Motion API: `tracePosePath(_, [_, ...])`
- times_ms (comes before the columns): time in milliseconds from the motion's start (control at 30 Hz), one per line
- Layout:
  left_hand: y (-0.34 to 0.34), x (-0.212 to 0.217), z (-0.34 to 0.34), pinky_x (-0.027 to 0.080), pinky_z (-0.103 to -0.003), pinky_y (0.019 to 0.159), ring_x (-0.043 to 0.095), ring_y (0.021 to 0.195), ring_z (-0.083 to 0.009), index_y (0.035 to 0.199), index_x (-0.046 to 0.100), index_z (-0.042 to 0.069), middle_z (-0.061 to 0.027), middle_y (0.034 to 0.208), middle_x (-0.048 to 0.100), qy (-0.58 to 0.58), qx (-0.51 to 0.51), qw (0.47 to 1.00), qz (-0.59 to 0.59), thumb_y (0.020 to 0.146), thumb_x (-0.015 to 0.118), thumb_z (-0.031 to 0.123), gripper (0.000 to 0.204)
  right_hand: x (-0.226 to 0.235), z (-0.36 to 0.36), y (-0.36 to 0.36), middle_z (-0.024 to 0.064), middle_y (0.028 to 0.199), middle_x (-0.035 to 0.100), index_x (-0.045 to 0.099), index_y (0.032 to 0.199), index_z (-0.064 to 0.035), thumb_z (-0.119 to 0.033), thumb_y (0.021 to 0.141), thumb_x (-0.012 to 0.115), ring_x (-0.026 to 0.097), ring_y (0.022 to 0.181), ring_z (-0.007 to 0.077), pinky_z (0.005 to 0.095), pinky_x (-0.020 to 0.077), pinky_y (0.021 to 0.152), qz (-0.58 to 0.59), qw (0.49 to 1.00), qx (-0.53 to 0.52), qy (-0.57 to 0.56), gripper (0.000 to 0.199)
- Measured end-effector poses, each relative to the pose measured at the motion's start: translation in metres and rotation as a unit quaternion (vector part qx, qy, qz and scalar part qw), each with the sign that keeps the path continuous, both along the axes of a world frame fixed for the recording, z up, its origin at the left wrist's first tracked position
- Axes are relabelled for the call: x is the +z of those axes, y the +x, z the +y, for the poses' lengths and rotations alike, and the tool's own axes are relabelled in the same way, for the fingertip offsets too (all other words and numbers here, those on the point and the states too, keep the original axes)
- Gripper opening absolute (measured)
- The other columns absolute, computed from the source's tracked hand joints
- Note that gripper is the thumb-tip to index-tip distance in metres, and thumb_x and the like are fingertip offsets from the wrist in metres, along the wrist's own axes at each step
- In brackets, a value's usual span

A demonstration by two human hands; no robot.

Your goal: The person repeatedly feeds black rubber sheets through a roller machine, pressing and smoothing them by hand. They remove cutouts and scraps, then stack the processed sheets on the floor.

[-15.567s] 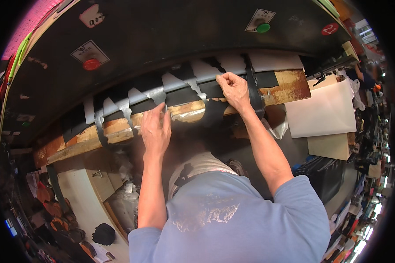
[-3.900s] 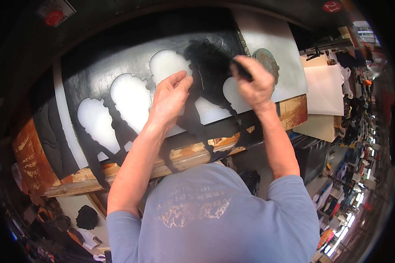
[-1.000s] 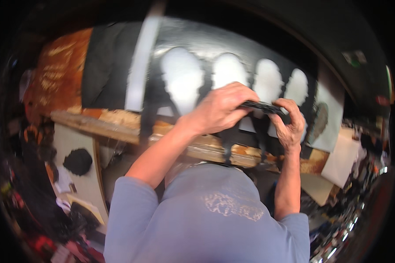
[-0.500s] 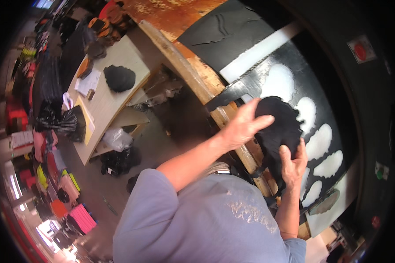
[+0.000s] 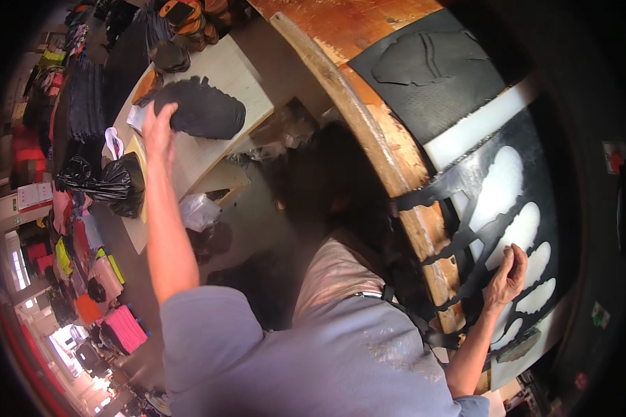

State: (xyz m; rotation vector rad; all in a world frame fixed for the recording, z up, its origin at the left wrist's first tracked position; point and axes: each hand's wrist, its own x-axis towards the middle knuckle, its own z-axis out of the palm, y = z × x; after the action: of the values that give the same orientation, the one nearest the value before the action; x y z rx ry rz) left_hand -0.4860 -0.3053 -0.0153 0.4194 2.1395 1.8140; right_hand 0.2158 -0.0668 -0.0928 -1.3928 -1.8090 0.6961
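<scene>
My left hand (image 5: 158, 130) reaches far out to the left over a pale side table (image 5: 236, 66). It grips the edge of a black, flat, sole-shaped cut piece (image 5: 203, 111) that lies on that table. My right hand (image 5: 506, 274) rests on a black rubber sheet (image 5: 466, 184) with a row of sole-shaped holes. Its fingers are loosely curled and hold nothing. A white cutting board (image 5: 509, 182) shows through the holes. The sheet hangs over the worn wooden bench edge (image 5: 368, 132) in narrow strips.
A second black sheet (image 5: 431, 69) with a sole outline lies further along the bench. A black bag (image 5: 111, 184) hangs at the side table, and a clear bag (image 5: 198, 208) sits under it. Stacks of coloured material (image 5: 118, 326) line the floor at left.
Half a second ago both hands held the black cut piece at the bench. My left hand has carried it left to the side table; my right hand stayed on the sheet.
</scene>
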Motion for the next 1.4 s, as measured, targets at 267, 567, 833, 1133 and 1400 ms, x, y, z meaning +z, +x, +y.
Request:
tracePosePath(267, [-0.094,-0.003,0.082,0.056,-0.041,0.091,0.073,0.103,-0.0344,0.118,0.073,0.001,-0.0217,0.107,0.077,-0.434,-0.359,0.780,0.271,0.079,0.062,0.012,0.042,-0.005,-0.002,-0.006,0.0048,0.110,0.071,0.071,0.124,0.0005,-0.012,0.110,0.065,0.064,0.103,0.0126,0.0266,0.0506,0.097,-0.064,0.995,-0.070,0.009,0.019])
tracePosePath(567, [-0.075,-0.089,0.083,0.056,-0.052,0.092,0.068,0.103,-0.0470,0.102,0.075,0.004,-0.0239,0.103,0.071,-0.510,-0.493,0.566,0.420,0.071,0.061,-0.002,0.034,0.007,-0.007,-0.028,0.0032,0.100,0.062,0.069,0.113,0.0007,-0.001,0.106,0.064,0.057,0.088,0.0107,0.0240,0.0465,0.078,-0.065,0.995,-0.074,0.031,0.009])
tracePosePath(833, [-0.063,-0.105,0.049,0.045,-0.049,0.110,0.056,0.123,-0.0410,0.129,0.063,0.006,-0.0186,0.121,0.061,-0.498,-0.426,0.596,0.464,0.069,0.069,-0.009,0.063,0.023,-0.006,-0.045,0.0099,0.095,0.067,0.070,0.111,0.0007,0.003,0.101,0.066,0.064,0.086,0.0205,0.0314,0.0515,0.079,-0.057,0.995,-0.045,0.061,0.011])
tracePosePath(1133, [0.024,-0.036,0.126,0.055,-0.042,0.107,0.073,0.117,-0.0353,0.127,0.074,-0.003,-0.0222,0.125,0.075,-0.367,-0.356,0.785,0.350,0.090,0.046,-0.012,0.046,0.025,-0.003,-0.042,0.0100,0.088,0.069,0.073,0.108,0.0003,-0.002,0.099,0.070,0.067,0.079,0.0199,0.0308,0.0527,0.073,0.021,0.998,-0.046,0.048,0.010])
tracePosePath(1400, [0.345,0.002,0.316,0.048,-0.041,0.117,0.062,0.138,-0.0360,0.139,0.069,0.001,-0.0203,0.147,0.066,0.079,-0.601,0.699,0.380,0.104,0.061,0.008,0.037,0.043,-0.001,0.027,0.0111,0.107,0.076,0.074,0.115,-0.0017,-0.007,0.099,0.073,0.073,0.098,0.0232,0.0353,0.0579,0.087,0.005,0.976,-0.159,0.152,0.018])
